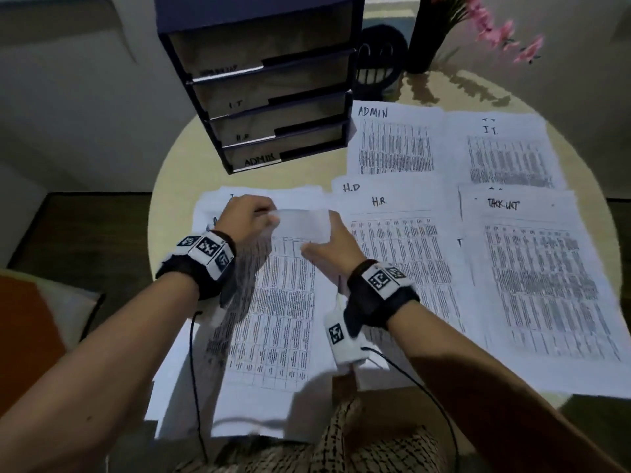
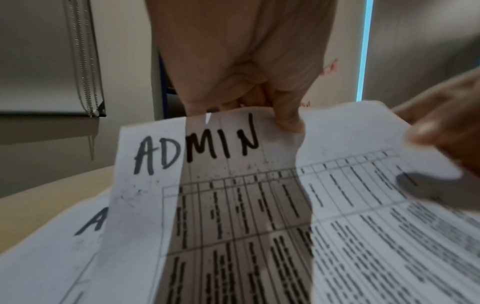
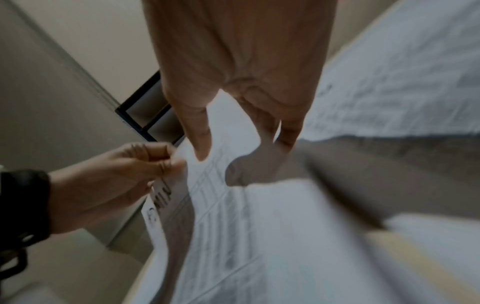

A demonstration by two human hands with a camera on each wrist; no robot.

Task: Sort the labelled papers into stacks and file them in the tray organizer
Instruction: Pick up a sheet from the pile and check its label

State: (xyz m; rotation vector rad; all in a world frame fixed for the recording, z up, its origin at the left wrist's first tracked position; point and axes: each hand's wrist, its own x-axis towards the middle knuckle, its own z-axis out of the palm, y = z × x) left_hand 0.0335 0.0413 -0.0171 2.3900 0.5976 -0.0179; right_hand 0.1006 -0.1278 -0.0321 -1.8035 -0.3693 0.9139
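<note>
Both hands hold up the top edge of a printed sheet (image 1: 273, 302) headed ADMIN (image 2: 197, 150), lifted off the unsorted pile (image 1: 191, 387) at the table's near left. My left hand (image 1: 268, 216) pinches the top edge beside the heading, thumb (image 2: 285, 119) in front. My right hand (image 1: 327, 233) pinches the sheet's upper right part between thumb (image 3: 201, 144) and fingers. Four sorted stacks lie to the right: ADMIN (image 1: 392, 145), I.T. (image 1: 508, 158), H.R (image 1: 403, 254) and a task-list stack (image 1: 543, 278). The dark tray organizer (image 1: 273, 97) stands behind the pile, its lower trays labelled I.T, H.R and ADMIN.
A black vase (image 1: 426, 32) with pink flowers and a black smiley-face object (image 1: 379, 63) stand behind the stacks. The round beige table (image 1: 170, 186) ends just left of the pile. An orange cushion (image 1: 27, 336) lies low on the left.
</note>
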